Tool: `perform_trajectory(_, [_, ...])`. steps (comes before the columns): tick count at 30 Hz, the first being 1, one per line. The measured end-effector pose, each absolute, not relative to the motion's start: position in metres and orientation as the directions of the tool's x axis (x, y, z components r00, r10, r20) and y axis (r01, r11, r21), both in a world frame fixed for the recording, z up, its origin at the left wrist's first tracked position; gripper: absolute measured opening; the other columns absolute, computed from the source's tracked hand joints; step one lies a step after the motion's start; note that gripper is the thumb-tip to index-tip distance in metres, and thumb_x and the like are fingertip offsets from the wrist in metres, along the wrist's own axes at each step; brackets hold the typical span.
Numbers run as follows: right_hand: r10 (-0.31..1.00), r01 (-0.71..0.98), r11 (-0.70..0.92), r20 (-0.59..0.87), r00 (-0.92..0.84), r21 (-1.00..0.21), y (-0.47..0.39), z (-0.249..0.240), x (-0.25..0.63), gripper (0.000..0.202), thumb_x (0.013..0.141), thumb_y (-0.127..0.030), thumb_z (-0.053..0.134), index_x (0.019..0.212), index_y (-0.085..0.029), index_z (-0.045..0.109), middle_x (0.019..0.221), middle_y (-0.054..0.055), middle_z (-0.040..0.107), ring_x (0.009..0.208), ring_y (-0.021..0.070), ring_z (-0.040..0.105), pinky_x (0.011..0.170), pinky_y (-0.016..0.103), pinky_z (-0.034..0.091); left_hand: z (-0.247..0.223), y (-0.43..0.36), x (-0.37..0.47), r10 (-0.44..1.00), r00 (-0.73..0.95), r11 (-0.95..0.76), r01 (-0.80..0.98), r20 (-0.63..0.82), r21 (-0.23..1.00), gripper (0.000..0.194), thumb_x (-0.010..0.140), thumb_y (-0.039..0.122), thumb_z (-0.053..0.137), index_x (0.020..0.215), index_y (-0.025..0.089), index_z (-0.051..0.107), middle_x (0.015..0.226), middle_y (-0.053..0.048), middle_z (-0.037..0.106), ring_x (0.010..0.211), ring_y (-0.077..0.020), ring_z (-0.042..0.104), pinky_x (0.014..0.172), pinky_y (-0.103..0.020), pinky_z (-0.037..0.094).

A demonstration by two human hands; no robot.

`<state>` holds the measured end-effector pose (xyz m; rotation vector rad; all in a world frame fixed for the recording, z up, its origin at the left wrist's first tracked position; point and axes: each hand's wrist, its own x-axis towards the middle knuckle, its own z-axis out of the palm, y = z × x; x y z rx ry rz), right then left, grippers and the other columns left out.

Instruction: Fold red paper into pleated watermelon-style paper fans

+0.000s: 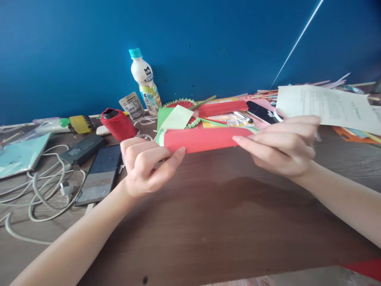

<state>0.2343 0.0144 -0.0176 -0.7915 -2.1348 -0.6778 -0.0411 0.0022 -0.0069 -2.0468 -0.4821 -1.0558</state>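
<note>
A strip of red paper (pixel 205 140) is stretched level between my two hands, above the brown table. My left hand (pixel 149 163) pinches its left end, thumb in front and fingers curled behind. At the other end, my right hand (pixel 282 145) grips the paper between thumb and bent fingers. Pale green paper (pixel 178 117) shows behind the strip's left part; whether it is joined to the strip I cannot tell. Just beyond lie a red-and-green pleated paper fan (pixel 181 104) and a stack of folded red paper (pixel 223 107).
At the back stands a bottle (pixel 145 81) against the blue wall (pixel 208 43). To the left lie a phone (pixel 99 174), a black power bank (pixel 85 149), white cables (pixel 35 186) and a red cloth-wrapped item (pixel 119 124). A printed sheet (pixel 324 105) lies at the right.
</note>
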Motion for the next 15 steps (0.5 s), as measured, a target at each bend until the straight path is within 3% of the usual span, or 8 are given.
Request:
perform_trajectory(4, [0.24, 0.506, 0.803, 0.606, -0.759, 0.315, 0.023, -0.034, 0.229, 0.021, 0.086, -0.015, 0.044, 0.086, -0.028, 0.061, 0.074, 0.0, 0.063, 0.07, 0.0136, 0.054, 0.065, 0.032, 0.037, -0.027, 0.003, -0.036, 0.095, 0.746, -0.682, 0.531, 0.66, -0.502, 0.005, 0.074, 0.015, 0.056, 0.072, 0.019, 0.053, 0.064, 0.001, 0.057, 0.061, -0.0125, 0.047, 0.056, -0.028, 0.035])
perform_trajectory(8, [0.186, 0.354, 0.889, 0.478, -0.859, 0.291, 0.031, -0.053, 0.223, 0.019, 0.084, -0.011, 0.042, 0.083, -0.017, 0.06, 0.079, 0.005, 0.064, 0.069, 0.0144, 0.052, 0.062, 0.029, 0.038, -0.049, 0.005, -0.029, 0.331, 0.822, -0.754, 0.526, 0.464, -0.394, 0.011, 0.082, 0.022, 0.049, 0.073, 0.018, 0.053, 0.067, -0.001, 0.058, 0.062, -0.0126, 0.049, 0.058, -0.028, 0.036])
perform_trajectory(11, [0.25, 0.364, 0.913, 0.453, -0.856, 0.184, 0.032, -0.061, 0.219, 0.02, 0.086, -0.012, 0.04, 0.087, -0.015, 0.06, 0.08, 0.006, 0.064, 0.068, 0.0145, 0.051, 0.061, 0.028, 0.039, -0.055, 0.005, -0.027, 0.456, 0.785, -0.785, 0.577, 0.42, -0.226, 0.017, 0.087, 0.022, 0.043, 0.073, 0.017, 0.053, 0.065, 0.0, 0.056, 0.061, -0.0117, 0.05, 0.056, -0.025, 0.036])
perform_trajectory(15, [0.369, 0.417, 0.909, 0.472, -0.801, -0.002, 0.029, -0.064, 0.214, 0.021, 0.089, -0.021, 0.042, 0.084, -0.015, 0.061, 0.073, 0.005, 0.062, 0.067, 0.0142, 0.051, 0.061, 0.027, 0.039, -0.055, 0.004, -0.027, 0.651, 0.657, -0.743, 0.654, 0.38, 0.143, 0.013, 0.087, 0.023, 0.044, 0.08, 0.018, 0.053, 0.072, 0.001, 0.059, 0.066, -0.0105, 0.054, 0.059, -0.021, 0.039])
